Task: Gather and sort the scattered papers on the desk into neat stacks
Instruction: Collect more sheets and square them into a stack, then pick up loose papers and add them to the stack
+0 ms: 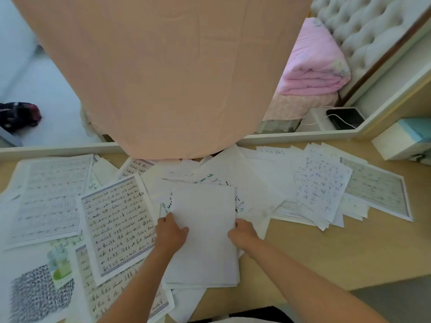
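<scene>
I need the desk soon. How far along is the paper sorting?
Early. Done: nothing stacked aside. In hand: left hand and right hand grip one small bundle of plain white sheets. Left: handwritten bordered pages and blue-inked loose sheets lie scattered.

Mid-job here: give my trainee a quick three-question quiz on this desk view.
1. True or false: both hands grip the same white stack.
2. Which side of the desk shows more bare wood: the person's left or right?
3. Multiple choice: the bordered sheet of dark handwriting lies A) left of the held stack, B) right of it, C) on the floor.

Key
1. True: the left hand holds its left edge, the right hand its right edge.
2. Right.
3. A.
</scene>
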A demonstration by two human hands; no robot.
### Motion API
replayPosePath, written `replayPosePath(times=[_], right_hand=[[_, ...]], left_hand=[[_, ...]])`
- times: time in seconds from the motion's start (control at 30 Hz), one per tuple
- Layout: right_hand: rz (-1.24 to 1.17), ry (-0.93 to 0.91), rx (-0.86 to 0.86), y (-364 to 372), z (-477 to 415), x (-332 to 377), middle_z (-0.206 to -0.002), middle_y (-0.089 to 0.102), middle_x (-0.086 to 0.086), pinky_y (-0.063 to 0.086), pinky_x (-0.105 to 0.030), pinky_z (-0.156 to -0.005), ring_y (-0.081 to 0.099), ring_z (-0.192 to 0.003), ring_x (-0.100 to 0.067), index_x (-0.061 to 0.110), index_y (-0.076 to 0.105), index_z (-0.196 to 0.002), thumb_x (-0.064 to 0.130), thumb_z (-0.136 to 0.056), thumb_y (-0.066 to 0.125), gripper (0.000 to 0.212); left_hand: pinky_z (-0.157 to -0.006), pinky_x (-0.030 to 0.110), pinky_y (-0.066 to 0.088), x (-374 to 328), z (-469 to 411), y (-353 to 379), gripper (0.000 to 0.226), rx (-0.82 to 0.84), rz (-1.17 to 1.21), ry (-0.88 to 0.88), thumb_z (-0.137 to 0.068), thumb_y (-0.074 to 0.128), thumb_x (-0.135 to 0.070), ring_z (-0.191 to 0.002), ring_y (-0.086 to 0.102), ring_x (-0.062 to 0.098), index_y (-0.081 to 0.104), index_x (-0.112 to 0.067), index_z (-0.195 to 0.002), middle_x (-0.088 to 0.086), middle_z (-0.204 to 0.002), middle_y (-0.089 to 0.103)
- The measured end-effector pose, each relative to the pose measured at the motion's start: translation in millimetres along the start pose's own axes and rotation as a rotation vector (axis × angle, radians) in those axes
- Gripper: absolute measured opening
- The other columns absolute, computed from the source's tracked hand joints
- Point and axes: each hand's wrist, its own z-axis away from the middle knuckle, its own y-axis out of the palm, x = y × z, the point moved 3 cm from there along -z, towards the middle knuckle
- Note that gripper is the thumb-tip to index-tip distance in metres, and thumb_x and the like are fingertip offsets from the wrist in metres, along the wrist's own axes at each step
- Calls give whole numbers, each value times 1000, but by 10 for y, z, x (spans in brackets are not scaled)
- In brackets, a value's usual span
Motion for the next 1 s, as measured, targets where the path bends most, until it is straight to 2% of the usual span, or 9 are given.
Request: replayPosePath(times=[0.17,0.23,0.3,0.47,0.7,0.77,0.87,0.93,1.0], right_hand=[[37,-89,41,-184,-12,-8,-106,60,-12,47,-31,-71,54,-80,-19,15,57,-95,16,-78,53,17],[-68,-104,25,-404,-45,-69,-111,62,-11,46,-29,-71,56,-82,-17,12,60,-117,15,-86,57,32],[-153,-92,-14,-721,-77,-139,-117,59,-5,50,-28,-72,62,-87,-18,14,50,-138,15,-92,57,47],[-251,-75,-154,-1710,-260,-448,-114,60,-4,54,-31,-67,66,-83,-19,15,54,-135,12,-95,53,41],[-311,23,-305,-3112,-781,-1159,-109,59,-3,51,-35,-71,58,-79,-18,17,55,-131,12,-96,49,36],[-332,98,-356,-3458,-969,-1418,-107,59,-1,50,-36,-73,60,-84,-23,18,55,-131,12,-95,48,37],[-370,205,-407,-3831,-1191,-1703,-126,58,-7,49,-33,-72,60,-95,-28,17,48,-139,15,-94,51,45],[-430,249,-415,-3962,-1309,-1815,-128,57,-7,50,-32,-67,61,-92,-27,17,41,-143,15,-91,53,53],[-598,300,-380,-3976,-1414,-1861,-114,59,-7,57,-36,-70,58,-76,-21,17,39,-144,8,-88,52,58]], left_hand=[[-105,47,37,-115,27,-62,76,-28,-89,46,-93,60,-26,-135,32,37,18,-5,-152,19,-146,33],[-104,46,39,-324,53,-87,71,-121,-135,132,-92,60,-24,-134,32,36,23,-6,-150,18,-145,34],[-99,45,41,-634,67,-58,64,-181,-81,248,-92,60,-23,-130,36,33,32,-9,-148,15,-141,39],[-96,35,42,-1606,22,374,48,-15,31,463,-95,58,-25,-123,46,22,45,-19,-140,3,-130,52],[-104,39,42,-2954,-2,1400,54,98,-156,545,-94,58,-31,-131,43,22,40,-20,-143,4,-140,48],[-105,40,42,-3309,6,1725,56,115,-236,538,-94,58,-31,-134,40,23,38,-20,-145,4,-145,44],[-112,43,36,-3703,-51,2104,67,116,-337,535,-93,59,-33,-143,28,25,29,-20,-151,4,-157,29],[-118,45,26,-3826,-114,2310,76,134,-439,523,-92,59,-38,-150,13,28,20,-21,-154,7,-164,12],[-122,45,16,-3854,-141,2491,85,180,-538,493,-90,59,-48,-152,0,29,13,-22,-156,8,-165,-2]])
